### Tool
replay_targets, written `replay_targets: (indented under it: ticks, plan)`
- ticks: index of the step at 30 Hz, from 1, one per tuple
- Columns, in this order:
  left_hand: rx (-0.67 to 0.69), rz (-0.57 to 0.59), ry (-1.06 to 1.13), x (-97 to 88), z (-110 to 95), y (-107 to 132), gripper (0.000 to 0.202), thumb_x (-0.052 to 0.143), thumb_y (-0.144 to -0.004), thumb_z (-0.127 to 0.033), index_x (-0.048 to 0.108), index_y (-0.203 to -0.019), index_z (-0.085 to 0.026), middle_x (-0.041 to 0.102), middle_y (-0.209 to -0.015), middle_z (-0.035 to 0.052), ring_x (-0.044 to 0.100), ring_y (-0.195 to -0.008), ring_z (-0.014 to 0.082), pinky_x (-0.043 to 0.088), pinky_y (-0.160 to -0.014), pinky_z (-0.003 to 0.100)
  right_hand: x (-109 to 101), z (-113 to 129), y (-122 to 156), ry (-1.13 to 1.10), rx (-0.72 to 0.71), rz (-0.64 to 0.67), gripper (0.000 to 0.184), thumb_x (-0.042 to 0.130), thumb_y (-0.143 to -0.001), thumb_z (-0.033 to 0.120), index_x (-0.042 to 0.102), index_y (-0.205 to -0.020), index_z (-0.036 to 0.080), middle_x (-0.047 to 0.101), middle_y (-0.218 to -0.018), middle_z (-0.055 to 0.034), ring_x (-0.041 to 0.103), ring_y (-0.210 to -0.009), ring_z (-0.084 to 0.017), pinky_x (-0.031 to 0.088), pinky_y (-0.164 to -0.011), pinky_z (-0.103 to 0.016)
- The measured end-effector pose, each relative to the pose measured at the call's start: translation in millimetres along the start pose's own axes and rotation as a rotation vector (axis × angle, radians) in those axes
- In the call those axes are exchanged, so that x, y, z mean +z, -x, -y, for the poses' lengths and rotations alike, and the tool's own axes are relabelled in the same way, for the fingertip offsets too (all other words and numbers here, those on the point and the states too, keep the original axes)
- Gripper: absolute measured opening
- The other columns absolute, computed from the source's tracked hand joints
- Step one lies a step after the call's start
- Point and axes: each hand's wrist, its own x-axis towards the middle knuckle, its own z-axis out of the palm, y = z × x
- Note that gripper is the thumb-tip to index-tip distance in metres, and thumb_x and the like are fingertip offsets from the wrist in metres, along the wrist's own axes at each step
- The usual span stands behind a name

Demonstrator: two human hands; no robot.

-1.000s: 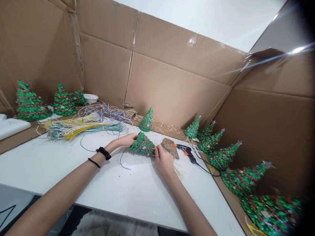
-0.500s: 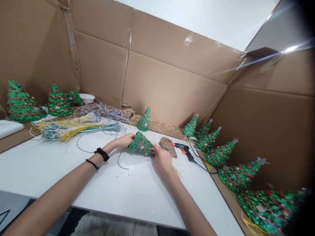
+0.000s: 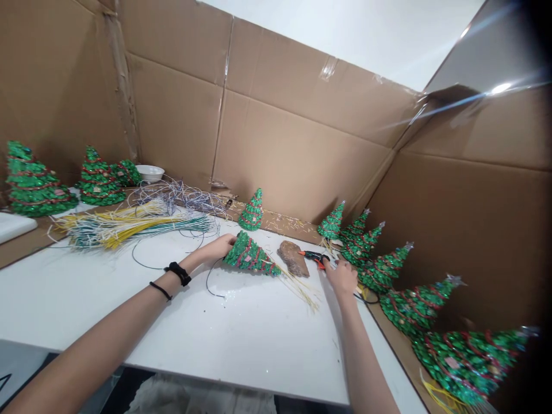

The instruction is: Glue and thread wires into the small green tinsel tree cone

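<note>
A green sequinned Christmas tree cone (image 3: 250,256) lies on its side on the white table (image 3: 241,333), tip pointing right. My left hand (image 3: 219,248) grips its wide base. My right hand (image 3: 341,276) has reached right to the black and orange glue gun (image 3: 314,257) and rests on its handle, fingers curled over it. A brown lump (image 3: 293,257) lies between the cone and the gun. Thin yellow strands (image 3: 302,292) stick out from the cone's tip.
A row of finished green trees (image 3: 414,307) lines the right edge. One small tree (image 3: 252,211) stands behind the cone, more trees (image 3: 97,179) at far left. A bundle of yellow and green wires (image 3: 129,225) and a white bowl (image 3: 150,172) lie at left. Cardboard walls (image 3: 293,149) enclose the table.
My right hand let go of the cone's tip and moved right onto the glue gun. My left hand stays on the cone's base.
</note>
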Motion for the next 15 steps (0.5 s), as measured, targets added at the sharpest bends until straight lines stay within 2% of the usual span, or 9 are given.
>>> replay_targets:
  ticks: [3,5,11,15]
  plan:
    - [-0.001,-0.018,0.003,0.7,0,0,0.014,0.05,-0.063,-0.019,0.063,-0.064,-0.013,0.066,-0.064,0.0016,0.056,-0.064,0.0168,0.046,-0.065,0.028,12,3,4,0.029,-0.04,0.019,0.065,0.05,-0.076,0.06,0.062,-0.112,0.006,0.058,-0.115,-0.0248,0.047,-0.11,-0.04,0.038,-0.083,-0.045]
    - [-0.006,-0.025,0.005,1.1,-1,1,0.013,0.05,-0.062,-0.019,0.062,-0.062,-0.013,0.065,-0.063,0.0014,0.056,-0.063,0.0164,0.046,-0.064,0.028,17,6,6,0.036,-0.048,0.019,0.066,0.051,-0.073,0.06,0.063,-0.11,0.007,0.059,-0.113,-0.0246,0.047,-0.109,-0.041,0.037,-0.084,-0.046]
    - [-0.003,-0.05,0.014,1.5,-2,2,0.014,0.05,-0.06,-0.018,0.062,-0.063,-0.013,0.064,-0.063,0.0015,0.055,-0.063,0.0163,0.046,-0.064,0.028,17,5,5,-0.026,-0.035,0.009,0.042,0.054,-0.073,0.042,0.069,-0.096,0.011,0.064,-0.1,-0.0216,0.056,-0.101,-0.037,0.041,-0.079,-0.042]
    - [0.014,-0.07,0.009,1.9,-1,2,0.014,0.048,-0.06,-0.017,0.061,-0.063,-0.012,0.065,-0.065,0.0031,0.055,-0.063,0.0164,0.045,-0.063,0.028,12,1,1,-0.07,-0.021,-0.003,0.041,0.05,-0.076,0.044,0.071,-0.092,0.012,0.068,-0.087,-0.0196,0.061,-0.092,-0.034,0.043,-0.072,-0.037]
